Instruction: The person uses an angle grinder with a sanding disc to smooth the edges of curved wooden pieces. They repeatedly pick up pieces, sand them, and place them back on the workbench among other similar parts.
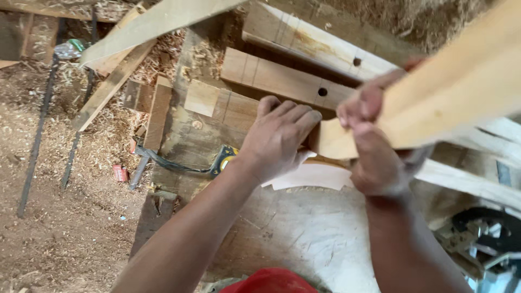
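Your bench (304, 239) is carrying two drilled planks (282, 81), a small wood block (201, 97) and a yellow-black tape measure (223, 159); beside it, the floor (65, 228) is lying under sawdust and offcuts (111, 84).

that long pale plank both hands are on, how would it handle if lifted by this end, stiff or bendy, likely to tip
The pale plank looks like solid sawn wood, so probably stiff, not floppy. It runs far past the right hand toward the upper right, so held at this end it would likely feel end-heavy and want to dip. The left hand lies at its cut end; the bare surface looks rough enough to grip.
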